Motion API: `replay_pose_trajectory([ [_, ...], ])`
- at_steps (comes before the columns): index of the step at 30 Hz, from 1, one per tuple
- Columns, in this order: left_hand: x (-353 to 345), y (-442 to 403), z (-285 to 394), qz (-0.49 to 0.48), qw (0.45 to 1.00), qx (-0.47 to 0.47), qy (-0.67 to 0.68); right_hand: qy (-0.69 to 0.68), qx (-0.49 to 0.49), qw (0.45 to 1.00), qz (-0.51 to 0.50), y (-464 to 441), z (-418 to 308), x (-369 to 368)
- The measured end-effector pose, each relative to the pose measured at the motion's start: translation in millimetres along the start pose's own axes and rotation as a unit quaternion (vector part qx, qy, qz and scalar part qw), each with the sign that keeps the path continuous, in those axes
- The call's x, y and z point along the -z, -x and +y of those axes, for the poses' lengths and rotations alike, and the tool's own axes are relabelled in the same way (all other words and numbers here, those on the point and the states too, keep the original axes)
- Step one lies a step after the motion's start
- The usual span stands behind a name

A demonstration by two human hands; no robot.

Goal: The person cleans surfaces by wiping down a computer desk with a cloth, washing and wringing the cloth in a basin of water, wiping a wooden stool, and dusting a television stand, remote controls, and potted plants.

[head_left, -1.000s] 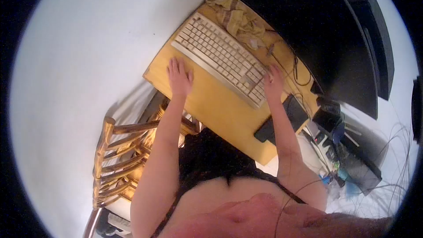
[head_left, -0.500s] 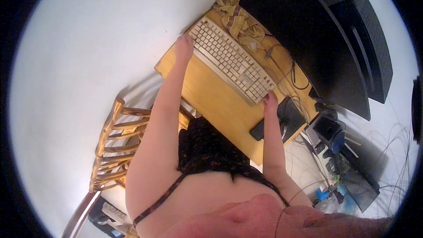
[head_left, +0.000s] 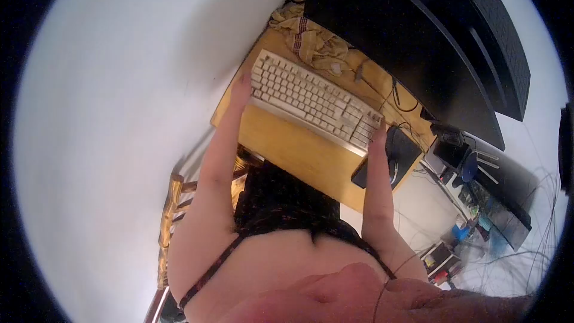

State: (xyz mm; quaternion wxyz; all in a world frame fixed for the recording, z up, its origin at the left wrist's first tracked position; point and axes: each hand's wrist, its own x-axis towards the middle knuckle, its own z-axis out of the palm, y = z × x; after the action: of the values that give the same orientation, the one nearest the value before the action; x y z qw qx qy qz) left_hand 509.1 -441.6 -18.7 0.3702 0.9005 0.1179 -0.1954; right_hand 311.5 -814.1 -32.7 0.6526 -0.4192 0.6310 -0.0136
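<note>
A long, pale beige keyboard (head_left: 314, 100) lies at a slant across the wooden desk (head_left: 293, 149). At its left end my left hand (head_left: 242, 88) grips the short side, with the fingers closed against the edge. My right hand (head_left: 378, 135) is closed on the opposite short side, its fingertips partly hidden by the keyboard's corner. Just beyond the keyboard's far edge is a crumpled yellowish cloth (head_left: 311, 42) with dark stripes.
A large black monitor (head_left: 406, 42) stands along the desk's back. Cables (head_left: 403, 98) run below it. Near my right forearm lie a dark pad (head_left: 403, 154) and a black phone-like object (head_left: 360, 176). A wooden chair (head_left: 169, 215) is at lower left.
Both hands came from beside and over the keyboard to its two ends. Its near edge has shifted toward me and its slant is now shallower. The view has also turned a little.
</note>
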Motion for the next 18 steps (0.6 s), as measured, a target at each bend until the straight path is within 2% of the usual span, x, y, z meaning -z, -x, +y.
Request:
replay_pose_trajectory([
  [1, 11.0, 3.5, 3.1, -0.070, 0.986, 0.059, 0.139, 0.068, -0.008, 0.997, 0.038, 5.4, -0.4, -7.8],
  [2, 22.8, 12.3, 12.5, -0.129, 0.946, 0.111, 0.277, 0.022, -0.017, 0.999, -0.038, -18.7, 5.7, 15.8],
  [3, 31.2, 13.9, 7.6, -0.192, 0.909, 0.150, 0.338, -0.025, -0.028, 0.994, -0.102, 15.6, -10.9, 6.1],
  [4, 39.6, 16.3, 1.9, -0.253, 0.862, 0.190, 0.396, 0.016, -0.045, 0.995, -0.088, 17.7, -12.3, 8.6],
  [5, 45.5, 60.4, 23.6, -0.275, 0.833, 0.215, 0.429, 0.053, -0.043, 0.993, -0.092, 24.5, -34.7, 44.0],
  [6, 46.9, 85.3, 36.5, -0.302, 0.799, 0.251, 0.455, 0.074, -0.053, 0.991, -0.103, 23.8, -37.9, 60.8],
  [8, 49.9, 118.8, 49.0, -0.266, 0.824, 0.293, 0.406, 0.131, -0.062, 0.978, -0.153, -7.5, -24.9, 95.5],
  [9, 44.3, 124.4, 32.0, -0.266, 0.823, 0.294, 0.406, 0.132, -0.063, 0.977, -0.152, -4.0, -25.6, 92.0],
  [11, 12.8, 130.2, -27.9, -0.350, 0.751, 0.291, 0.478, 0.202, -0.098, 0.969, -0.105, 9.5, -31.0, 86.0],
  [13, -3.8, 142.6, -70.9, -0.375, 0.736, 0.294, 0.481, 0.235, -0.102, 0.961, -0.106, 15.9, -33.1, 78.8],
  [15, -2.8, 147.1, -72.5, -0.403, 0.716, 0.300, 0.485, 0.243, -0.059, 0.960, -0.123, -0.5, -28.3, 72.8],
  [16, 8.8, 149.6, -55.7, -0.396, 0.706, 0.320, 0.493, 0.345, -0.097, 0.931, -0.067, 8.2, -41.8, 57.4],
  [17, 14.6, 149.4, -45.4, -0.389, 0.696, 0.338, 0.500, 0.344, -0.097, 0.932, -0.066, 17.4, -52.4, 45.4],
  [18, 2.1, 147.0, -71.0, -0.382, 0.663, 0.352, 0.539, 0.423, -0.104, 0.895, -0.090, 23.4, -61.2, 35.3],
])
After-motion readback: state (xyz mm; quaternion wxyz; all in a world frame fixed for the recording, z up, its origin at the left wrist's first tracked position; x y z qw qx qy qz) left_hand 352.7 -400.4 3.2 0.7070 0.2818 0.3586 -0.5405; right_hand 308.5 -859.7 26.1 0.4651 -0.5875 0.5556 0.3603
